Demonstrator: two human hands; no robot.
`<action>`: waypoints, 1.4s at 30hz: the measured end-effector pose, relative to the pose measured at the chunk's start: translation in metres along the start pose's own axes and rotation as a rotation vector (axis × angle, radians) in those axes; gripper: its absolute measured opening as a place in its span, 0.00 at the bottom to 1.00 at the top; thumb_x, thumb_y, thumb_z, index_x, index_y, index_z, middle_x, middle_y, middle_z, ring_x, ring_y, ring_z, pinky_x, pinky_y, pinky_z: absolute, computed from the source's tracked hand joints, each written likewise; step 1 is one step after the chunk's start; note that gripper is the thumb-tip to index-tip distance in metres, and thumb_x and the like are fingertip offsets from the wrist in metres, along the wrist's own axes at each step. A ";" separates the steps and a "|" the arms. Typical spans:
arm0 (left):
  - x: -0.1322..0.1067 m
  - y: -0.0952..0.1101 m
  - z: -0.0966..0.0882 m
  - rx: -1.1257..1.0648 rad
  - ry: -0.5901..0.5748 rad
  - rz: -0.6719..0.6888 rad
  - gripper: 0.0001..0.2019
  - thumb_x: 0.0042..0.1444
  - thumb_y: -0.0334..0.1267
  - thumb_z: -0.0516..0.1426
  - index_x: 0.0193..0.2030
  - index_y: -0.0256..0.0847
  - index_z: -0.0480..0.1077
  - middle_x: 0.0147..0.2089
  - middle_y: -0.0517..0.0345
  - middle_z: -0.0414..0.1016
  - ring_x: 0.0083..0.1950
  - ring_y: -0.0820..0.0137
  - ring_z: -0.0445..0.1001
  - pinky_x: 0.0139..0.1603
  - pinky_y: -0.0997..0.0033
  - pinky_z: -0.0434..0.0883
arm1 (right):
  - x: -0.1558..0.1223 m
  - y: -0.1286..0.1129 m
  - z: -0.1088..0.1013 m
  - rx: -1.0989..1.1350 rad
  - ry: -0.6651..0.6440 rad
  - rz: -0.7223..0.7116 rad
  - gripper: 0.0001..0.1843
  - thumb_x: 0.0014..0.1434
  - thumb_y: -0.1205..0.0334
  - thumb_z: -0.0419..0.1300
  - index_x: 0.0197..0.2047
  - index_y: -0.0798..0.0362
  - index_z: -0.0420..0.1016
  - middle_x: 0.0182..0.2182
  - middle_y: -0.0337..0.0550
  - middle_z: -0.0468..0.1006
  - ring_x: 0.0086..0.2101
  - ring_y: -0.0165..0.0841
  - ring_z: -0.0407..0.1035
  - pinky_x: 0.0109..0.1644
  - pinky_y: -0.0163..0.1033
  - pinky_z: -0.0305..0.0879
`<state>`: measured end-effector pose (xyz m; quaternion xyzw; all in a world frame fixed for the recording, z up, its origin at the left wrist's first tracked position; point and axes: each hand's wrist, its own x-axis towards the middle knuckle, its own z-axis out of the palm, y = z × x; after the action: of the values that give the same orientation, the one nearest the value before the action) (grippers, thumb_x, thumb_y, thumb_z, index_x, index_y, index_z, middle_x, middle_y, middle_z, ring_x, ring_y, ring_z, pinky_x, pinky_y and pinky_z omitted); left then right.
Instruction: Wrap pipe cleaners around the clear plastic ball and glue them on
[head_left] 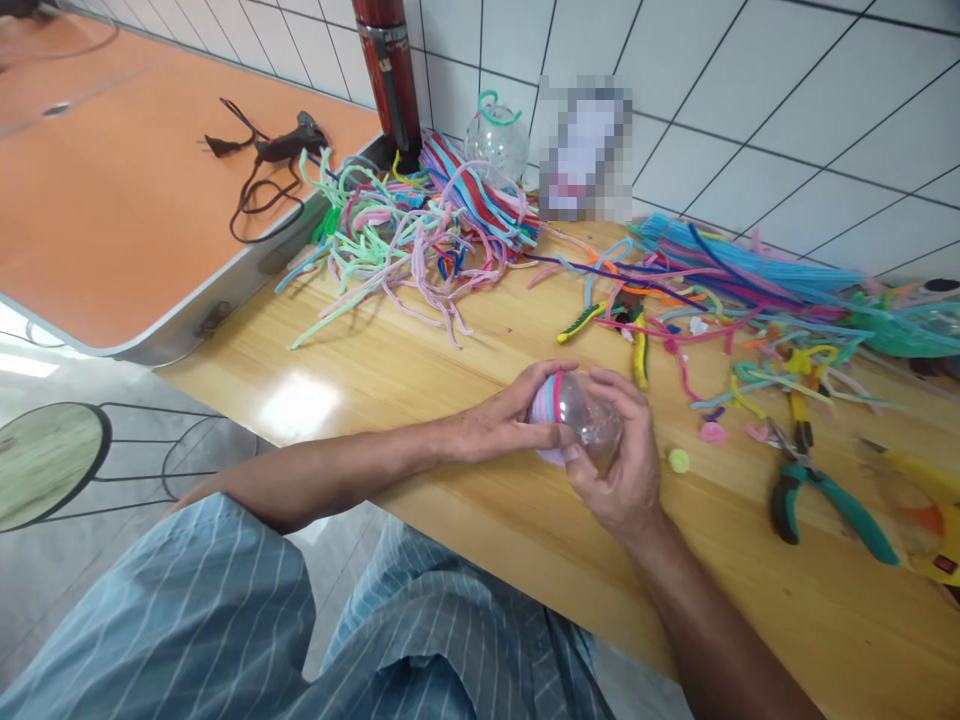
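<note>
A clear plastic ball (pixel 589 405) sits between my two hands, above the wooden table near its front edge. Lilac, light blue and pink pipe cleaners (pixel 553 400) wrap its left end. My left hand (pixel 517 420) is closed around that wrapped end, thumb along the near side. My right hand (pixel 626 455) cups the clear end, its thumb close to the left thumb. Fingers cover part of the ball. Just right of my right hand lies a small yellow-green pom-pom (pixel 679 461). Green-handled pliers (pixel 802 475) rest farther right.
Pipe cleaners lie in a tangled heap (pixel 420 245) and a blue bundle (pixel 750 270) along the tiled wall. Yellow-green-handled pliers (pixel 640 345) lie beyond my hands. A red flask (pixel 388 80), another clear ball (pixel 496 145) and a yellow glue gun (pixel 926 490) are around. An orange table (pixel 150 180) adjoins left.
</note>
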<state>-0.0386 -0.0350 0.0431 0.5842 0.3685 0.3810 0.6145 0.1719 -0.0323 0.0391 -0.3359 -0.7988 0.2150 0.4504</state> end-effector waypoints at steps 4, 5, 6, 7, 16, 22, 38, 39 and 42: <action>0.000 0.000 -0.001 -0.006 -0.016 -0.008 0.41 0.60 0.50 0.68 0.76 0.50 0.56 0.71 0.47 0.68 0.73 0.51 0.68 0.76 0.43 0.67 | 0.001 -0.001 0.001 -0.012 -0.004 -0.017 0.33 0.63 0.59 0.65 0.71 0.47 0.65 0.66 0.58 0.71 0.65 0.54 0.69 0.65 0.66 0.73; 0.000 0.000 -0.001 -0.016 -0.025 -0.007 0.41 0.60 0.50 0.68 0.76 0.51 0.55 0.72 0.48 0.67 0.72 0.52 0.69 0.75 0.43 0.68 | 0.001 -0.001 0.001 -0.013 -0.002 -0.020 0.33 0.63 0.59 0.64 0.71 0.47 0.65 0.66 0.58 0.71 0.65 0.54 0.69 0.65 0.66 0.73; 0.000 -0.001 -0.001 -0.030 -0.036 -0.005 0.42 0.60 0.50 0.68 0.76 0.51 0.55 0.72 0.48 0.67 0.71 0.52 0.70 0.75 0.44 0.68 | 0.001 -0.001 0.001 -0.014 0.003 -0.022 0.33 0.64 0.59 0.64 0.71 0.47 0.65 0.66 0.58 0.71 0.65 0.54 0.70 0.65 0.66 0.73; 0.000 -0.001 -0.001 -0.044 -0.046 -0.005 0.42 0.60 0.51 0.67 0.77 0.52 0.54 0.73 0.48 0.67 0.71 0.53 0.71 0.74 0.44 0.69 | 0.001 -0.001 0.001 -0.016 0.007 -0.024 0.33 0.64 0.59 0.64 0.71 0.47 0.66 0.66 0.58 0.71 0.65 0.54 0.70 0.65 0.66 0.73; 0.005 -0.009 -0.002 -0.105 -0.031 0.004 0.38 0.63 0.58 0.63 0.76 0.50 0.57 0.74 0.49 0.67 0.75 0.49 0.67 0.78 0.42 0.64 | 0.001 0.003 -0.001 0.033 0.000 0.016 0.32 0.64 0.59 0.65 0.69 0.47 0.67 0.66 0.57 0.71 0.66 0.52 0.69 0.67 0.63 0.72; 0.002 -0.002 0.001 -0.100 -0.053 -0.042 0.41 0.63 0.55 0.65 0.76 0.50 0.53 0.68 0.49 0.69 0.67 0.54 0.73 0.73 0.46 0.69 | 0.001 0.000 0.000 0.040 0.002 0.003 0.32 0.63 0.61 0.65 0.69 0.47 0.67 0.66 0.57 0.71 0.66 0.52 0.69 0.67 0.63 0.72; 0.005 0.003 0.004 -0.061 0.274 -0.082 0.33 0.59 0.52 0.66 0.66 0.43 0.61 0.61 0.51 0.74 0.65 0.57 0.73 0.71 0.53 0.71 | 0.004 0.001 0.002 -0.262 0.014 -0.186 0.45 0.63 0.54 0.70 0.78 0.44 0.57 0.72 0.61 0.67 0.70 0.60 0.65 0.68 0.75 0.70; 0.005 0.004 0.003 -0.042 0.279 -0.089 0.32 0.60 0.52 0.65 0.65 0.42 0.61 0.60 0.51 0.74 0.64 0.58 0.73 0.70 0.53 0.71 | 0.003 0.004 0.004 -0.266 -0.002 -0.185 0.44 0.64 0.55 0.69 0.78 0.44 0.56 0.73 0.61 0.66 0.71 0.59 0.65 0.68 0.74 0.70; 0.004 0.009 0.000 0.055 0.243 -0.095 0.28 0.65 0.54 0.62 0.65 0.42 0.62 0.61 0.51 0.75 0.64 0.58 0.73 0.71 0.51 0.71 | 0.002 0.011 0.007 -0.242 -0.006 -0.194 0.42 0.65 0.57 0.68 0.78 0.45 0.57 0.71 0.60 0.69 0.70 0.57 0.66 0.68 0.72 0.71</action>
<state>-0.0370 -0.0314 0.0516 0.5324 0.4779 0.4092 0.5663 0.1689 -0.0238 0.0299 -0.3085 -0.8489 0.0737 0.4227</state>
